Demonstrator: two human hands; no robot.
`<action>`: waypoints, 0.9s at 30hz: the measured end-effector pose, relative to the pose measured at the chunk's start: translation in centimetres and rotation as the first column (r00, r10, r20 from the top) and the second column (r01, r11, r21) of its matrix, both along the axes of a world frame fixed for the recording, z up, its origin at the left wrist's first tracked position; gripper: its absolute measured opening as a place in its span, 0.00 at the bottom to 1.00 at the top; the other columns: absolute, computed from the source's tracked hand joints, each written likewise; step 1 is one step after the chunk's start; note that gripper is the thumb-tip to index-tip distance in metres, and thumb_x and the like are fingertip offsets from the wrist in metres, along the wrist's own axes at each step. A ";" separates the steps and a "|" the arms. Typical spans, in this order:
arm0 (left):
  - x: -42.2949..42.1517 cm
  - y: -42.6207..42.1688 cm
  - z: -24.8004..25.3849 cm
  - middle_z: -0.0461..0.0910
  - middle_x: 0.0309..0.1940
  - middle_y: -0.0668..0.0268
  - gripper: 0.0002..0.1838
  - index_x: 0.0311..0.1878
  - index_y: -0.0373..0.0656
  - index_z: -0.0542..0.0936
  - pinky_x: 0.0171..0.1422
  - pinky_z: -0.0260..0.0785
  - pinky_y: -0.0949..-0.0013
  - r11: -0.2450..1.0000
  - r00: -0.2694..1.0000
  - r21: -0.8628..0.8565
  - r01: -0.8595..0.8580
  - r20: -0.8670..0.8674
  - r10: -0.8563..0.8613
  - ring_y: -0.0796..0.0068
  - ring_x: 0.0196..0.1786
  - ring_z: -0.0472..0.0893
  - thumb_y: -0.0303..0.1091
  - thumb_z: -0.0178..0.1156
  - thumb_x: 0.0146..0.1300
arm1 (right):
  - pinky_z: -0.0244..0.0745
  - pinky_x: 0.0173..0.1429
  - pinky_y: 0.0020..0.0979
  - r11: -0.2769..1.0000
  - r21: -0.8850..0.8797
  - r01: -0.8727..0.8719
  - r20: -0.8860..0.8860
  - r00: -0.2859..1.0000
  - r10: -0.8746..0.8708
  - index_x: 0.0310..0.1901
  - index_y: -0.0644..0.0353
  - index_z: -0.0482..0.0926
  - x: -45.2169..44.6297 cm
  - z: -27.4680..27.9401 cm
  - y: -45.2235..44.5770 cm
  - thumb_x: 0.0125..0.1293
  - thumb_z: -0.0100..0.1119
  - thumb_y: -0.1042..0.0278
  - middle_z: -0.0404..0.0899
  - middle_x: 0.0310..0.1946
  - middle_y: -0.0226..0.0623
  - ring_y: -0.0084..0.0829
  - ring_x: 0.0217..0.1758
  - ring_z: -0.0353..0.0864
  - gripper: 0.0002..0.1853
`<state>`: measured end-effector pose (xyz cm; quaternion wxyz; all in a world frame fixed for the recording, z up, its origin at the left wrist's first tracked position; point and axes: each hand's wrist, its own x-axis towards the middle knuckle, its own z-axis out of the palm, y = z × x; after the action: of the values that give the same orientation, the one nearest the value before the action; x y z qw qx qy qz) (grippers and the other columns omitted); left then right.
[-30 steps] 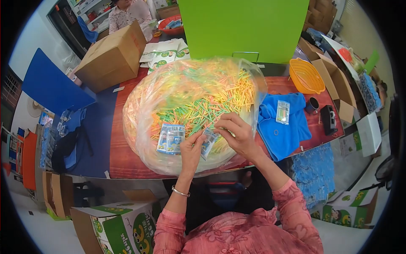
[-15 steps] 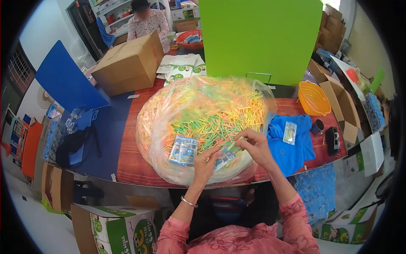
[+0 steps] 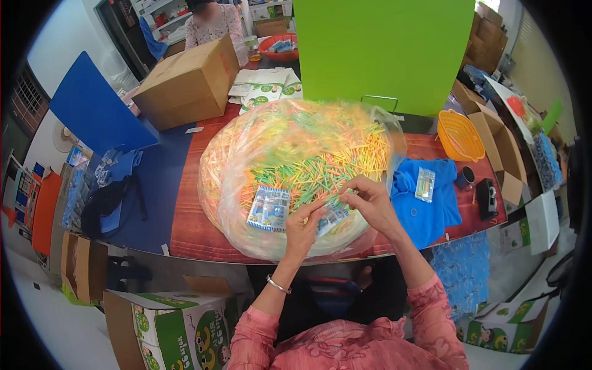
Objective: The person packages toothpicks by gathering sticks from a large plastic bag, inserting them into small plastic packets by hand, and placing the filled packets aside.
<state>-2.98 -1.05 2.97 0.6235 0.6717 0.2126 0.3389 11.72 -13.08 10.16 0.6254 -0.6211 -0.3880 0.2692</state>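
Note:
A large clear plastic bag [image 3: 231,213] full of thin yellow, green and orange sticks [image 3: 308,179] lies in front of me. Over its near side, my left hand [image 3: 302,228] pinches a small blue-and-clear printed packet [image 3: 332,223]. My right hand [image 3: 373,205] is closed at the packet's upper end, its fingertips around a few greenish sticks [image 3: 335,201]; how far these reach into the packet is hard to make out. A stack of similar blue-and-white packets [image 3: 269,208] rests on the sticks, left of my hands.
Right of the bag, a filled packet [image 3: 425,184] lies on a blue cloth [image 3: 419,216], near a dark mug [image 3: 465,177], a black tape dispenser [image 3: 486,200] and an orange basket [image 3: 460,137]. Behind stand a green panel [image 3: 382,55] and a cardboard box [image 3: 185,83]. Another person [image 3: 213,28] sits beyond.
Both hands keep hold at the packet and have shifted slightly. The sticks at my right fingertips now sit closer to the left fingers. The camera view has tilted a little.

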 end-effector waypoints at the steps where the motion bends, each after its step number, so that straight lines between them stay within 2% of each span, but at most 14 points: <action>1: 0.0 -0.2 0.0 0.83 0.36 0.67 0.11 0.50 0.36 0.85 0.42 0.71 0.75 1.000 1.000 0.007 -0.004 0.014 0.004 0.81 0.37 0.78 0.27 0.67 0.66 | 0.64 0.33 0.20 1.000 -0.020 -0.006 -0.007 1.000 0.006 0.40 0.62 0.84 -0.1 -0.4 0.2 0.64 0.67 0.73 0.77 0.29 0.23 0.14 0.29 0.70 0.05; 3: 0.2 -0.4 0.1 0.83 0.36 0.68 0.11 0.49 0.35 0.86 0.43 0.71 0.76 0.999 0.999 0.026 -0.021 0.050 0.020 0.82 0.38 0.78 0.27 0.67 0.66 | 0.64 0.32 0.20 0.999 -0.049 -0.001 0.007 1.000 0.002 0.39 0.63 0.84 0.1 -0.9 0.8 0.64 0.67 0.72 0.77 0.28 0.24 0.14 0.28 0.70 0.05; 6: -0.1 -0.4 0.0 0.85 0.40 0.69 0.10 0.51 0.35 0.85 0.48 0.72 0.78 0.999 0.998 -0.031 -0.023 -0.053 0.021 0.85 0.41 0.79 0.27 0.65 0.68 | 0.64 0.33 0.21 0.994 -0.104 0.016 0.090 0.996 -0.007 0.39 0.63 0.84 -0.1 -1.0 1.0 0.63 0.66 0.72 0.77 0.29 0.24 0.14 0.29 0.70 0.05; 8: -0.2 0.0 1.0 0.84 0.40 0.70 0.10 0.51 0.36 0.84 0.49 0.71 0.79 0.968 0.998 -0.243 0.067 -0.006 -0.070 0.85 0.42 0.78 0.28 0.64 0.69 | 0.66 0.35 0.19 0.985 -0.171 0.004 0.182 0.983 0.028 0.41 0.63 0.83 0.0 -0.1 1.0 0.65 0.65 0.73 0.77 0.30 0.22 0.12 0.32 0.71 0.05; 9: -0.3 0.3 1.2 0.83 0.40 0.71 0.10 0.52 0.36 0.83 0.49 0.70 0.79 0.933 0.994 -0.344 0.109 0.024 -0.107 0.86 0.43 0.78 0.28 0.64 0.70 | 0.66 0.35 0.19 0.987 -0.161 -0.018 0.160 0.986 0.044 0.41 0.63 0.83 0.2 -0.3 1.0 0.65 0.65 0.73 0.77 0.30 0.22 0.12 0.32 0.70 0.05; 11: -0.8 1.1 1.1 0.82 0.39 0.72 0.09 0.51 0.36 0.81 0.48 0.70 0.78 0.916 0.978 -0.343 0.207 0.067 -0.196 0.86 0.42 0.78 0.29 0.62 0.71 | 0.65 0.35 0.20 0.990 -0.121 -0.069 0.128 0.988 0.085 0.40 0.63 0.83 0.4 -0.6 1.3 0.65 0.65 0.73 0.77 0.31 0.22 0.11 0.31 0.69 0.05; 12: -0.9 1.3 1.1 0.81 0.38 0.73 0.09 0.51 0.36 0.81 0.47 0.70 0.78 0.909 0.968 -0.332 0.250 0.093 -0.232 0.86 0.41 0.77 0.29 0.61 0.72 | 0.66 0.33 0.27 0.992 -0.114 -0.050 0.129 0.990 0.065 0.37 0.64 0.82 0.1 -0.3 1.4 0.60 0.67 0.70 0.76 0.27 0.31 0.19 0.29 0.69 0.07; 15: -0.8 1.4 0.8 0.80 0.37 0.74 0.06 0.47 0.38 0.79 0.45 0.69 0.80 0.907 0.963 -0.325 0.268 0.119 -0.241 0.87 0.39 0.76 0.29 0.61 0.72 | 0.66 0.33 0.28 0.992 -0.117 -0.043 0.246 0.967 0.071 0.37 0.64 0.82 -0.3 0.5 1.4 0.60 0.66 0.71 0.76 0.27 0.33 0.21 0.29 0.70 0.07; 18: -0.4 0.8 0.2 0.79 0.35 0.74 0.04 0.45 0.39 0.79 0.43 0.68 0.80 0.954 0.985 -0.259 0.149 0.127 -0.119 0.88 0.38 0.75 0.29 0.61 0.72 | 0.66 0.33 0.29 0.997 -0.066 -0.034 0.313 0.948 0.053 0.38 0.64 0.82 -0.4 0.0 1.5 0.61 0.65 0.70 0.75 0.26 0.34 0.23 0.28 0.70 0.07; 21: -0.1 0.5 0.2 0.78 0.35 0.74 0.04 0.44 0.40 0.78 0.42 0.68 0.80 0.976 0.994 -0.203 0.085 0.087 -0.069 0.88 0.38 0.74 0.29 0.60 0.72 | 0.66 0.33 0.30 0.988 -0.147 -0.052 0.259 0.962 0.089 0.38 0.65 0.82 -0.2 -0.3 1.4 0.62 0.65 0.69 0.75 0.25 0.35 0.25 0.28 0.70 0.08; 24: 0.3 -0.5 0.0 0.76 0.35 0.74 0.03 0.44 0.40 0.77 0.42 0.68 0.79 0.991 0.999 -0.136 -0.010 0.050 0.017 0.87 0.37 0.73 0.29 0.58 0.74 | 0.66 0.33 0.29 0.986 -0.165 -0.010 0.287 0.956 0.058 0.39 0.65 0.82 -0.3 -0.4 1.5 0.63 0.64 0.68 0.75 0.25 0.35 0.23 0.28 0.69 0.08; 27: 0.8 -0.8 -0.1 0.74 0.37 0.74 0.04 0.45 0.40 0.76 0.43 0.67 0.79 0.988 0.994 -0.150 -0.040 0.096 0.054 0.87 0.38 0.71 0.30 0.57 0.75 | 0.66 0.33 0.29 0.995 -0.099 0.026 0.249 0.968 -0.001 0.39 0.64 0.83 -0.5 -0.5 1.6 0.64 0.63 0.69 0.77 0.26 0.34 0.22 0.28 0.69 0.08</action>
<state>-2.20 -1.87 2.89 0.6732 0.6006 0.2215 0.3700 11.22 -11.49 9.65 0.5411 -0.6837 -0.4450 0.2043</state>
